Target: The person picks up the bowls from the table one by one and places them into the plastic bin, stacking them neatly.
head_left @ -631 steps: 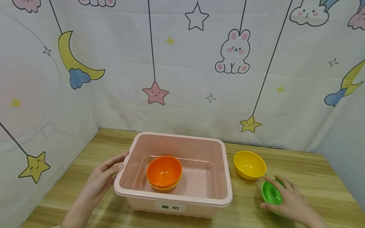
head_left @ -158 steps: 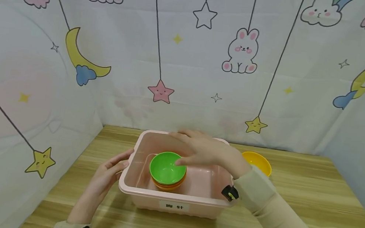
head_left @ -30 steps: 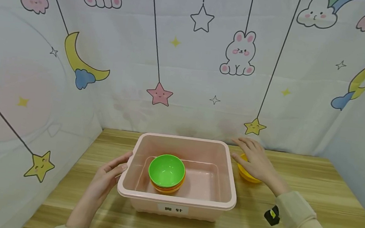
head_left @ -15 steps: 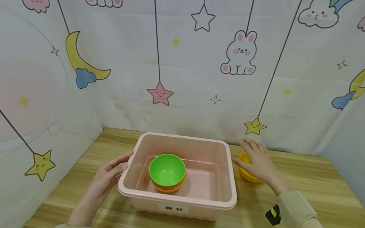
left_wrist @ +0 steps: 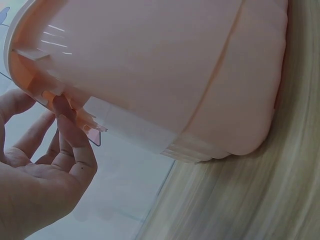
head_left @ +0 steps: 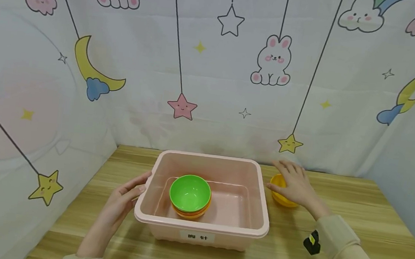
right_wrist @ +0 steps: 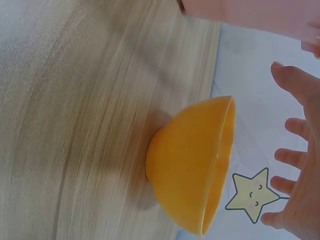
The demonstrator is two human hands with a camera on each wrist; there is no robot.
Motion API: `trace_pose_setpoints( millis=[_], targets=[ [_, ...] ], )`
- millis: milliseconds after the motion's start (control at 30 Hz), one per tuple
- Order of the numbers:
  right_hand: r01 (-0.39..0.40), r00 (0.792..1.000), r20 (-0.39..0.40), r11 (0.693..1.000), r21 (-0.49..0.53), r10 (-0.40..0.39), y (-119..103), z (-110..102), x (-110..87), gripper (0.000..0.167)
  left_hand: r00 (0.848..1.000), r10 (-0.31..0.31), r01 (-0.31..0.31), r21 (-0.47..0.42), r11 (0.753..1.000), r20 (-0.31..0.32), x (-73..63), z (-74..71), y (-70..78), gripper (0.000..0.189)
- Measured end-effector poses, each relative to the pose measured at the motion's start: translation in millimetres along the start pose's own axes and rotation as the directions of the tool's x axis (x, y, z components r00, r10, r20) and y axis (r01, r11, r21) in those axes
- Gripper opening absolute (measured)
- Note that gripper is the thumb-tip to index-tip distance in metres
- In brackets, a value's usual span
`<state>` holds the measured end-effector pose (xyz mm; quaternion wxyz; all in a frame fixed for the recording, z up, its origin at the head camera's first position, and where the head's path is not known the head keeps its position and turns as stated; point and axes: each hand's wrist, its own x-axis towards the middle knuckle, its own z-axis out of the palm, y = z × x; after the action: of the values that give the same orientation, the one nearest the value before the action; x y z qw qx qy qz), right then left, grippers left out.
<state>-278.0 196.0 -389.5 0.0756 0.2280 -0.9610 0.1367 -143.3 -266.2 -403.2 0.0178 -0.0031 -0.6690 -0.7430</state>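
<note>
A pink plastic bin [head_left: 197, 226] stands on the table, a white label on its front. Inside, to the left, a green bowl [head_left: 190, 193] sits nested on orange and yellowish bowls [head_left: 190, 215]. My left hand [head_left: 122, 198] holds the bin's left rim; in the left wrist view its fingers [left_wrist: 75, 135] curl up under the lip. My right hand [head_left: 296, 187], its fingers spread, hovers over a yellow bowl [head_left: 282, 200] right of the bin. The right wrist view shows that yellow bowl [right_wrist: 187, 160] upright on the wood, with a gap between its rim and the fingers.
The wood-grain table [head_left: 349, 229] ends at a white cartoon-print curtain [head_left: 207, 133] at the back, with more curtain on both sides. The bin's right wall stands close to the yellow bowl. Both wrists carry black camera mounts [head_left: 311, 242].
Since the oldest frame, the green bowl has gone from the table into the bin, onto the orange bowl. My right hand has come to the yellow bowl, drifting slightly right lately. My left hand stays.
</note>
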Motion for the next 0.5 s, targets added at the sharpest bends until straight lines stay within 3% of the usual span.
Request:
trace_pose_setpoints(
  millis=[500],
  targets=[
    [-0.047, 0.998, 0.053, 0.999, -0.006, 0.047, 8.7, 4.3, 5.3, 0.084, 1.000, 0.018, -0.018, 0.015, 1.000, 0.019, 0.6, -0.8, 0.8, 0.043]
  ],
)
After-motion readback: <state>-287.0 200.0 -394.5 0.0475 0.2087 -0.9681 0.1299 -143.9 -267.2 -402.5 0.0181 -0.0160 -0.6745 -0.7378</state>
